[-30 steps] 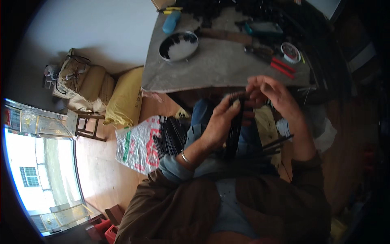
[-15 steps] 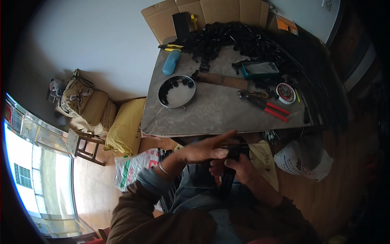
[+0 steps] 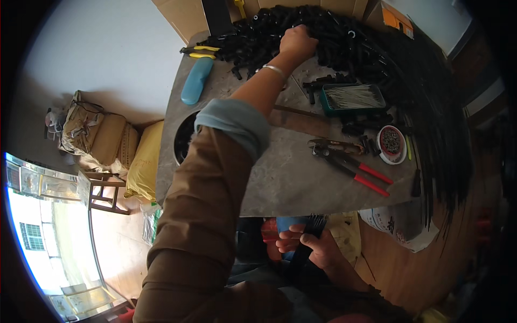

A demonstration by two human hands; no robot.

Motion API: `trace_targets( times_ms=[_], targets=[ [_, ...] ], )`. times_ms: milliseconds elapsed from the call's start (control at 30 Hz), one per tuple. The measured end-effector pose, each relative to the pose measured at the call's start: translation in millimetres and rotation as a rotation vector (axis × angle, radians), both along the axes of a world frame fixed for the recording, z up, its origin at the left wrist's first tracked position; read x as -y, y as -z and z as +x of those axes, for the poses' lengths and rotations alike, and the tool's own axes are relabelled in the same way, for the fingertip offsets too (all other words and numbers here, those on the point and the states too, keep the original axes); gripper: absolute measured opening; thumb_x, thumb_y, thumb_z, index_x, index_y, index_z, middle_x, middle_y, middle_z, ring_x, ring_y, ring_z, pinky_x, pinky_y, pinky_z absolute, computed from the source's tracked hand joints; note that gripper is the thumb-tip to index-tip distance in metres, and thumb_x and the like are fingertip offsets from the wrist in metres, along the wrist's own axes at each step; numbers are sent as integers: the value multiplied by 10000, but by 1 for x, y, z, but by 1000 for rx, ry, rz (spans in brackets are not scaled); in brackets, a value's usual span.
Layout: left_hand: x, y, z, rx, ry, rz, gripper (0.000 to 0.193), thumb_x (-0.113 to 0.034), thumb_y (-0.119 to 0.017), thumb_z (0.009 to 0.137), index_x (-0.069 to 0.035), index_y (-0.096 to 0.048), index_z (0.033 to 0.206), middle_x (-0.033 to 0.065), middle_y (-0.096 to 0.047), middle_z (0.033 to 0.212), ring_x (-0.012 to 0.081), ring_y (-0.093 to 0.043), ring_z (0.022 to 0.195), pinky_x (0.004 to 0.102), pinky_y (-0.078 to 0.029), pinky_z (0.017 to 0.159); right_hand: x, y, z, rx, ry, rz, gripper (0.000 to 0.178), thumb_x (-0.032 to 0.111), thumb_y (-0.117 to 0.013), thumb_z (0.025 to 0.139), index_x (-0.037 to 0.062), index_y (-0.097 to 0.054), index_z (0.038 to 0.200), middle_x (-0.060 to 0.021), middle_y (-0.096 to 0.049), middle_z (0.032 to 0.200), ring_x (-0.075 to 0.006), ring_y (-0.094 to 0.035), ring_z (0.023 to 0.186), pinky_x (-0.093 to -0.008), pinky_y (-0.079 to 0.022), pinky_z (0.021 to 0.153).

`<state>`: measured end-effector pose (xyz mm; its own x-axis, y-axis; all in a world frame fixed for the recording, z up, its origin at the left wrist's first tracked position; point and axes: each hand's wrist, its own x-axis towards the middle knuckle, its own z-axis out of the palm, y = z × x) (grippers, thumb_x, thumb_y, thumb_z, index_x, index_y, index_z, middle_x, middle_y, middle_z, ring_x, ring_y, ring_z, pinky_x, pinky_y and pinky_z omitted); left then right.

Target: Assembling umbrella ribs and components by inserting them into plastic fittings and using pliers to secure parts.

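My left hand (image 3: 298,43) reaches far over the table into a heap of short black tubular plastic pieces (image 3: 258,43). Its fingers are curled down among the pieces, and what they grip is hidden. Below the table's front edge, my right hand (image 3: 318,245) holds a bundle of thin black rods (image 3: 309,237) upright near my lap. The thumb lies across the bundle while the other fingers reach round it, partly loose. My left sleeve covers much of a round metal pan (image 3: 180,141) with black pieces in it.
On the grey table (image 3: 280,183) lie red-handled pliers (image 3: 358,175), a green tray of thin pale sticks (image 3: 353,99), a bowl of small metal parts (image 3: 390,142), a blue case (image 3: 197,81) and yellow-handled pliers (image 3: 202,52). Long black rods (image 3: 431,124) hang over the right edge.
My left hand has left the rod bundle and moved up and forward to the black heap. My right hand keeps the bundle, its fingers looser. The view has shifted forward over the table.
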<state>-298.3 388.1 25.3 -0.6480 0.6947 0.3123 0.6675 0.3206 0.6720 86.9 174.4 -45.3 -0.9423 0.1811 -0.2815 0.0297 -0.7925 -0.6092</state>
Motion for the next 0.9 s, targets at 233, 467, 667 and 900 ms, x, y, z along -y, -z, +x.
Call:
trace_targets(
  times_ms=[233,467,667,900],
  targets=[
    [-17,22,-12,-255,-90,-231,445,-330,-653,757,-35,-639,1089,216,-655,1039,362,-627,1014,444,-518,851,-11,7,-2,42,-79,-50,271,24,-458,903,16,-538,1162,-212,-640,1081,-387,-657,945,-510,-541,830],
    [74,-35,-27,-21,117,-293,421,-355,-690,698,-67,-700,1005,172,-692,940,318,-670,923,408,-533,829,-12,14,6,-27,-63,-90,255,51,-486,905,7,-545,1150,-213,-649,1055,-361,-666,922,-464,-543,760],
    [106,-27,-11,-383,-75,-598,479,-495,-721,694,-171,-704,1047,127,-695,956,302,-668,915,410,-530,785,-8,6,1,-30,-72,-83,268,46,-459,921,-1,-534,1174,-211,-643,1080,-341,-667,935,-409,-541,708],
    [105,-17,-7,-463,-26,-438,360,-359,-700,781,-114,-691,1044,123,-693,960,262,-677,910,394,-546,749,4,-5,8,-5,-59,-21,248,46,-441,936,-24,-522,1160,-225,-632,1090,-353,-665,923,-427,-547,707]
  ],
)
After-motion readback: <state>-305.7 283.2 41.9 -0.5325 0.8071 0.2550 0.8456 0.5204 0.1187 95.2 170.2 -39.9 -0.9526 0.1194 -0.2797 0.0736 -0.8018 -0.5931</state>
